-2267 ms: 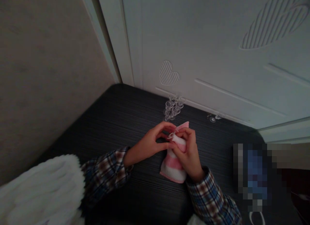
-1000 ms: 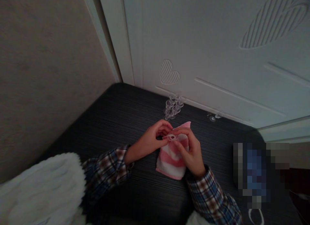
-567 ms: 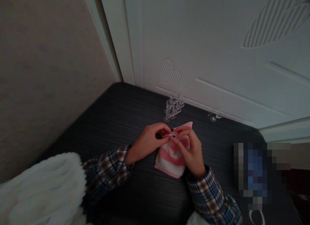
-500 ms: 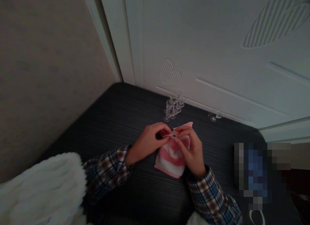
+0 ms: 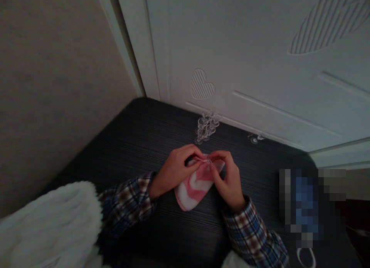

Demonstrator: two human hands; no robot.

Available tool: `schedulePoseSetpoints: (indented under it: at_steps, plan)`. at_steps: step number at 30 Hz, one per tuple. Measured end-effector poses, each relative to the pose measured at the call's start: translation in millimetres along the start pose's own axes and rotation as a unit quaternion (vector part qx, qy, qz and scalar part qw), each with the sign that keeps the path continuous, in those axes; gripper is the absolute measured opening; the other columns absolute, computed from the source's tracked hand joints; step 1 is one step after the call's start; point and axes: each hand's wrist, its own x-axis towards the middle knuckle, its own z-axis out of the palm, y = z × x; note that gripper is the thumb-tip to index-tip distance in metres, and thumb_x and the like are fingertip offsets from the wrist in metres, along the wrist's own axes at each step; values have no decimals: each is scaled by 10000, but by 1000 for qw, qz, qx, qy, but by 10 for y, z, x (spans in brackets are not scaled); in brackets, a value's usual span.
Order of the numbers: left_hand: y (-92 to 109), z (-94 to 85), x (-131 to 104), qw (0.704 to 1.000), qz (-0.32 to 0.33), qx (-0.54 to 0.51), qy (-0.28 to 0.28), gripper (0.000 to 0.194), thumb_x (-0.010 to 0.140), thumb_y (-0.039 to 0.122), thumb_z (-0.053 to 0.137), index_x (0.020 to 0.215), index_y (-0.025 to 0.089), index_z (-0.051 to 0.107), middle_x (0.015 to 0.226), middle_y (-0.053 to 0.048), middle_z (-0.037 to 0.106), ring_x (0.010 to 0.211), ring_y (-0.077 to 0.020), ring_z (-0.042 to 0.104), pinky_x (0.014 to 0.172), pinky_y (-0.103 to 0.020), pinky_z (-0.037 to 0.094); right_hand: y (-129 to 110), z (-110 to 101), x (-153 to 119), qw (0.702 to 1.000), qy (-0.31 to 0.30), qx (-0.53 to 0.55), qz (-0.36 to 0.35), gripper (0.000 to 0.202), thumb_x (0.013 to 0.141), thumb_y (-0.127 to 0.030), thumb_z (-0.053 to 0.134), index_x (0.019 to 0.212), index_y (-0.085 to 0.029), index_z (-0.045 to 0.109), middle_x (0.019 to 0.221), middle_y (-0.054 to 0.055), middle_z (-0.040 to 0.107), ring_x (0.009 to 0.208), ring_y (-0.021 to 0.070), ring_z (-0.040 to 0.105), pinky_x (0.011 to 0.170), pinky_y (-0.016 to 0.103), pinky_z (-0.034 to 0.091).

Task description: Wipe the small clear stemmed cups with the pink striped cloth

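Observation:
A pink-and-white striped sock lies folded on the dark striped tabletop. My left hand and my right hand both pinch its upper edge, fingertips nearly meeting. A small clear plastic clip sits between the fingertips at that edge. Both sleeves are plaid.
A pile of clear plastic clips lies at the table's far edge against the white door with heart reliefs. Two more clear pieces lie to its right. A white fluffy cloth fills the lower left. A blurred dark object sits at right.
The sock's lower end has swung to the left and its top has folded down. Both hands have stayed at its upper edge with the clip.

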Motion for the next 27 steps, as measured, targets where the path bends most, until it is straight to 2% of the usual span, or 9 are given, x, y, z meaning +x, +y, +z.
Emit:
schedulePoseSetpoints:
  at_steps: [5, 13, 19, 23, 27]
  plan:
    - [11, 8, -10, 1000, -4, 0, -2, 48, 776, 220, 569, 790, 178, 587, 794, 1, 598, 776, -132, 552, 710, -249, 422, 4, 8, 5, 998, -58, -23, -13, 158, 798, -223, 522, 954, -210, 535, 904, 38, 574, 852, 186, 537, 757, 338, 423]
    - [3, -15, 15, 1000, 15, -10, -9, 51, 779, 218, 569, 796, 175, 590, 817, -6, 577, 798, -132, 539, 734, -255, 419, 28, 0, 12, 999, -45, 19, 13, 93, 824, -192, 512, 903, -223, 550, 880, 10, 604, 834, 161, 560, 751, 305, 434]
    - [21, -16, 28, 999, 17, -18, -38, 232, 767, 244, 574, 989, 185, 546, 961, -35, 563, 908, -165, 524, 814, -294, 421, 80, -39, 5, 995, 21, 84, 58, 81, 826, -206, 520, 898, -219, 555, 871, 18, 580, 825, 164, 549, 756, 318, 435]
    - [8, -21, 17, 997, 29, -12, -71, 375, 723, 207, 600, 1083, 191, 496, 1076, -56, 537, 1013, -200, 491, 898, -342, 395, 89, -80, 30, 983, 85, 157, 45, 71, 819, -182, 529, 880, -209, 555, 877, 19, 559, 847, 157, 533, 767, 306, 423]
    - [14, -34, -3, 997, 13, -12, -69, 459, 695, 201, 616, 1125, 203, 454, 1109, -51, 532, 1025, -199, 497, 901, -338, 400, 99, -78, 46, 967, 106, 226, 41, 69, 812, -155, 533, 861, -202, 545, 878, 20, 546, 859, 152, 523, 778, 302, 413]
